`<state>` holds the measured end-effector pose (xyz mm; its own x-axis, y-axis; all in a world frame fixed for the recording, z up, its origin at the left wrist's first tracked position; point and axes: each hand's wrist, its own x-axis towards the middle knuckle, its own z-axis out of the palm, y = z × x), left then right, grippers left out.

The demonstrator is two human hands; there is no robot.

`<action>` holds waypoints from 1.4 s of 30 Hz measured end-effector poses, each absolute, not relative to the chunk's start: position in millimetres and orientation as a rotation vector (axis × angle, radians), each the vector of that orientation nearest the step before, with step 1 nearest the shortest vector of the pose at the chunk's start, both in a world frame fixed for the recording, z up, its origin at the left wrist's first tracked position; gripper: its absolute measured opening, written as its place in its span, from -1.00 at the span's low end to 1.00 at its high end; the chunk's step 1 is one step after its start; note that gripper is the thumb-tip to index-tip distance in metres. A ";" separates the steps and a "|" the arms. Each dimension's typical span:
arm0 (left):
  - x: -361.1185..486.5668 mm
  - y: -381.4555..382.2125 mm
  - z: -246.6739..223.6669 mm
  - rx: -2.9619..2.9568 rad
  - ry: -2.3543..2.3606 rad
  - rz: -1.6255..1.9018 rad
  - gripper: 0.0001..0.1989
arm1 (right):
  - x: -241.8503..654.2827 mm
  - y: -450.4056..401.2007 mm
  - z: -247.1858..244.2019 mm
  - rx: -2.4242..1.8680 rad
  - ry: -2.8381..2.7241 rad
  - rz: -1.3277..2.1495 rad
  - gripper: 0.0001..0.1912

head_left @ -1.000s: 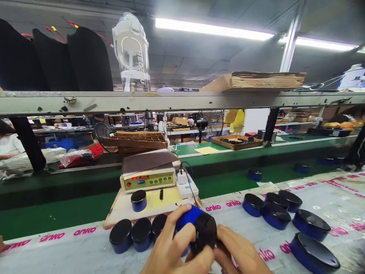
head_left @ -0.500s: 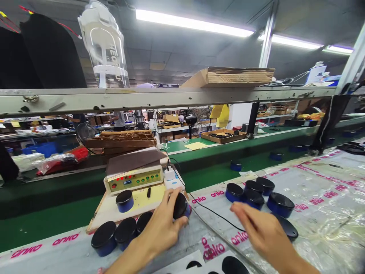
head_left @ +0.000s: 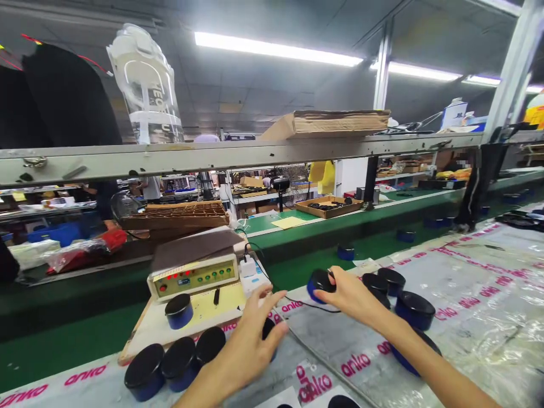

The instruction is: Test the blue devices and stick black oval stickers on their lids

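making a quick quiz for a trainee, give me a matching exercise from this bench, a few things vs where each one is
Things
1. right hand
2. left hand
3. control box
4. bottle

Places
a. up on the shelf
b. on a wooden board, red lights lit
c. on top of a blue puck
d. spread open beside the front pucks

Pairs: 1-c, 2-d, 3-b, 4-a

Bright, even light comes from ceiling fluorescent tubes. Glare streaks the plastic sheet; shadows stay soft. Wide-angle bowing at frame edges, distant background slightly soft.
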<state>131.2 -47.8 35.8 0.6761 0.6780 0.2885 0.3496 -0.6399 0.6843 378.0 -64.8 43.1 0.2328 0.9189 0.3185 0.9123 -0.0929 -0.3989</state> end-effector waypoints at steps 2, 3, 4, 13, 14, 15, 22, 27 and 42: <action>139.5 -57.4 41.8 2.242 0.750 0.833 -0.34 | 343.1 -76.5 58.3 -1.907 -1.705 0.120 -0.66; 141.8 -61.0 44.3 2.225 0.742 0.915 -0.26 | 326.8 -84.4 65.4 -1.839 -1.732 0.178 -0.65; 142.2 -63.6 46.9 2.200 0.739 1.009 -0.25 | 312.8 -93.1 72.0 -1.751 -1.742 0.256 -0.64; 103.9 -71.5 80.7 0.855 0.613 1.041 -0.55 | 274.3 -137.0 98.2 -1.171 -2.074 0.084 -0.74; 102.8 -73.6 81.9 0.796 0.596 1.021 -0.57 | 271.3 -134.2 96.2 -1.122 -2.120 -0.012 -0.78; 102.4 -75.8 82.4 0.762 0.589 1.003 -0.59 | 268.4 -130.9 93.6 -1.077 -2.132 -0.119 -0.81; 101.5 -81.4 75.8 0.896 0.595 1.044 -0.52 | 260.8 -125.8 90.6 -1.083 -2.098 -0.642 -0.76; 95.5 -77.5 63.6 1.411 0.746 1.287 -0.39 | 257.4 -131.0 94.2 -1.169 -2.124 -0.864 -0.68; 89.4 -102.4 53.1 2.666 0.745 1.588 -0.56 | 275.0 -110.7 39.0 -1.020 -2.101 -0.021 -0.88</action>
<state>89.4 -102.4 53.1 0.3960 0.3651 0.8426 0.4146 -0.8898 0.1907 275.0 -110.7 39.0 -0.3696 0.6585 0.6556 0.6715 0.6769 -0.3014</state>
